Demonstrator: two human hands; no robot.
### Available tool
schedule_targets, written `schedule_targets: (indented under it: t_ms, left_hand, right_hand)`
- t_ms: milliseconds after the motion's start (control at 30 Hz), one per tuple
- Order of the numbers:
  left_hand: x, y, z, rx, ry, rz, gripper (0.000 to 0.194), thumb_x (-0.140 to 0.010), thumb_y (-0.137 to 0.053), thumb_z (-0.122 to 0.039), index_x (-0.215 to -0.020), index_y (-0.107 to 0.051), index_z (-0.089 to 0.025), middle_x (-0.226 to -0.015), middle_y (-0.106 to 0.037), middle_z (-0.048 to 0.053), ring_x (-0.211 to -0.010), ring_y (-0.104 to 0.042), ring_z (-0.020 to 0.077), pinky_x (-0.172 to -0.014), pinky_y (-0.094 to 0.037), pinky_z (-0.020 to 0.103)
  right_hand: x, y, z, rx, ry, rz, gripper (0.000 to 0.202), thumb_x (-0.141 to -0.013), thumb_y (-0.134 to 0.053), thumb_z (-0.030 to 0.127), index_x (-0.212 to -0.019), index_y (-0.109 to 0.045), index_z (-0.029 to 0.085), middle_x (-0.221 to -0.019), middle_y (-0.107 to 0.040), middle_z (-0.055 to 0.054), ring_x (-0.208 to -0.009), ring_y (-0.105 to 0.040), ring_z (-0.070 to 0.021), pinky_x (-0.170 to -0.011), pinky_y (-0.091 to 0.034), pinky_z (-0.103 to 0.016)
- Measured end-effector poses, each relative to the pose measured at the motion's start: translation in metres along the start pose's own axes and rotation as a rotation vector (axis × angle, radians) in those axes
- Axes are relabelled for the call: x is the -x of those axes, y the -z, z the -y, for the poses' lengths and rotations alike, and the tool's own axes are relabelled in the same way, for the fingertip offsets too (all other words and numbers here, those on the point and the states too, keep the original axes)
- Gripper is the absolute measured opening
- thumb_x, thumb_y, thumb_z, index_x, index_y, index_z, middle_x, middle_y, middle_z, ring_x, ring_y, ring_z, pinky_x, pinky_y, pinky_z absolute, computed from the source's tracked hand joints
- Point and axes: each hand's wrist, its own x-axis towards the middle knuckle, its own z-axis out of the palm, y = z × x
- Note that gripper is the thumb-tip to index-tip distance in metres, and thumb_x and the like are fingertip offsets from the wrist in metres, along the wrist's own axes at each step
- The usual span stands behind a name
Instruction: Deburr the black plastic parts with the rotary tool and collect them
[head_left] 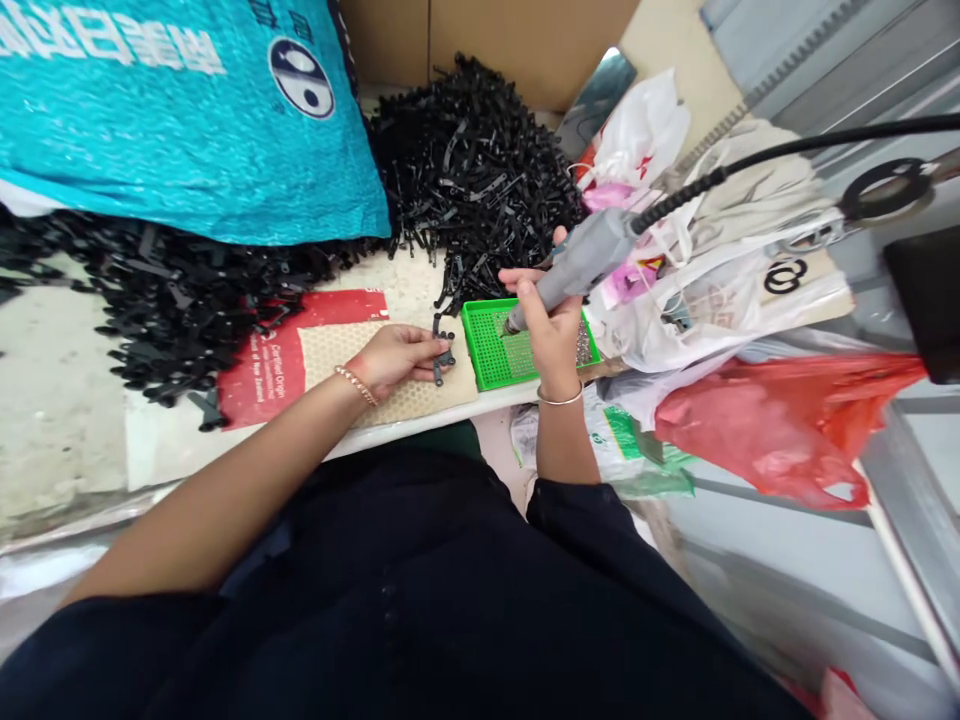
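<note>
Between the thumb and fingers of my left hand (397, 360) is a small black plastic part (439, 374) with several arms, held above the patterned tan sheet (337, 365). My right hand (551, 330) is wrapped round a grey electric screwdriver (589, 258), whose tip points down over the green perforated tray (487, 378). Small shiny screws (583, 345) lie at the tray's right end, partly hidden by my right hand. The tray stands just right of the black part.
A large heap of black plastic parts (480, 180) lies behind the tray, and more spread left below a blue bag (187, 120). White plastic bags (705, 300) and a red bag (780, 425) are at the right. A black cable (787, 148) runs from the screwdriver to the upper right.
</note>
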Motion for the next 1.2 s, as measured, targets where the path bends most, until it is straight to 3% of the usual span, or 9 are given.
schedule_targets:
  t_ms: [133,333,567,1033,1200]
  left_hand:
    - [-0.003,0.004,0.004,-0.026,-0.002,0.030,0.040,-0.058,-0.108,-0.035,-0.075,-0.080,-0.012,-0.079,-0.082,0.016,-0.064,-0.076,0.0202,-0.060,-0.062,0.028]
    - [-0.002,0.004,0.003,-0.009,0.009,0.036,0.043,-0.051,-0.110,-0.036,-0.072,-0.081,-0.013,-0.075,-0.082,0.015,-0.061,-0.076,0.0200,-0.056,-0.063,0.025]
    - [-0.002,0.006,0.005,-0.025,0.005,0.033,0.043,-0.052,-0.110,-0.038,-0.073,-0.082,-0.013,-0.077,-0.082,0.015,-0.063,-0.077,0.0200,-0.057,-0.063,0.025]
    - [-0.001,0.004,0.004,-0.027,0.000,0.028,0.040,-0.057,-0.109,-0.038,-0.073,-0.082,-0.013,-0.078,-0.082,0.014,-0.063,-0.075,0.0183,-0.058,-0.063,0.025]
    - [0.000,0.005,0.004,-0.025,0.009,0.022,0.042,-0.055,-0.109,-0.036,-0.075,-0.082,-0.012,-0.078,-0.082,0.015,-0.064,-0.076,0.0197,-0.059,-0.062,0.026]
  right_hand:
    - [-0.010,-0.001,-0.018,-0.070,-0.055,-0.062,0.052,-0.085,-0.080,0.064,-0.120,-0.069,0.028,-0.072,-0.054,0.006,-0.066,-0.060,-0.0127,-0.077,-0.062,-0.033]
    - [-0.015,-0.001,-0.056,-0.060,-0.156,-0.184,0.056,-0.084,-0.070,0.076,-0.112,-0.063,0.028,-0.063,-0.036,0.009,-0.052,-0.042,-0.0130,-0.054,-0.045,-0.031]
    - [-0.011,0.001,-0.072,0.020,-0.127,-0.149,0.062,-0.086,-0.061,0.080,-0.125,-0.059,0.032,-0.080,-0.054,0.004,-0.054,-0.043,-0.0129,-0.055,-0.041,-0.034]
    - [-0.011,-0.001,-0.070,-0.075,-0.078,-0.158,0.053,-0.086,-0.073,0.075,-0.111,-0.065,0.029,-0.062,-0.048,0.008,-0.049,-0.047,-0.0122,-0.050,-0.047,-0.030]
    - [-0.010,-0.002,-0.071,-0.020,-0.111,-0.123,0.053,-0.087,-0.068,0.077,-0.111,-0.061,0.030,-0.073,-0.052,0.004,-0.052,-0.047,-0.0130,-0.053,-0.049,-0.033]
